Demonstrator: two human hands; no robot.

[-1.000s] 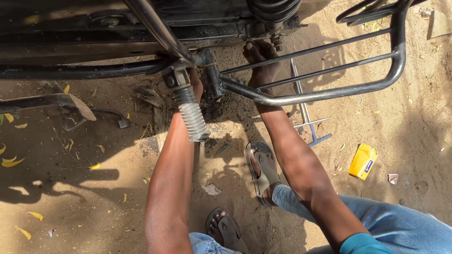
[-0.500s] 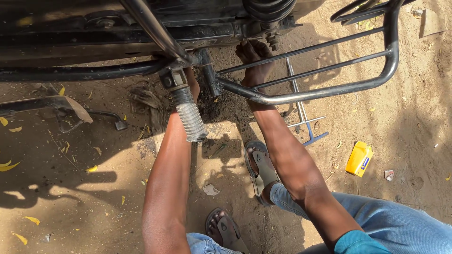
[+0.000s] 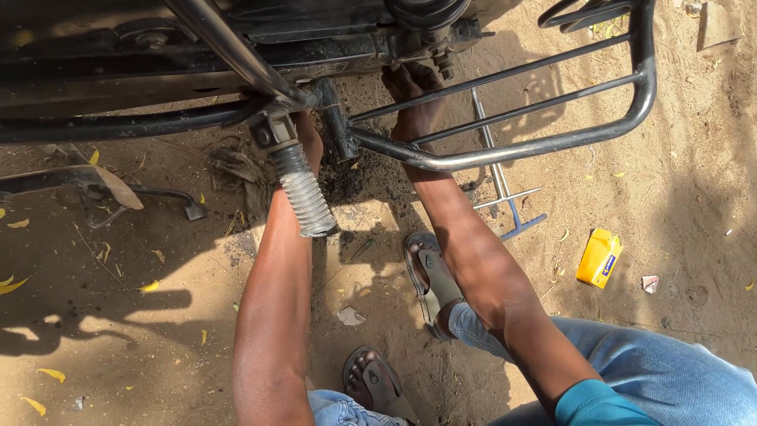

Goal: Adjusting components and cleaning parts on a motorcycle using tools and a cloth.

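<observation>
I crouch beside a black motorcycle frame [image 3: 236, 63] on sandy ground. My left hand [image 3: 310, 142] reaches up behind a ribbed grey hose [image 3: 309, 203] and a black joint, so its fingers are hidden. My right hand [image 3: 414, 99] passes behind the black tubular guard [image 3: 552, 142] and presses against the underside of the machine, beside a bolt [image 3: 441, 59]. Whether it grips anything does not show.
A metal T-handled tool [image 3: 501, 185] with a blue part lies on the sand under the guard. A small yellow box [image 3: 598, 257] lies to the right. A black lever [image 3: 118, 189] lies at the left. My sandalled feet [image 3: 430, 278] rest between my arms.
Both hands stay at the same spots under the machine. Only the view has drifted slightly to the left.
</observation>
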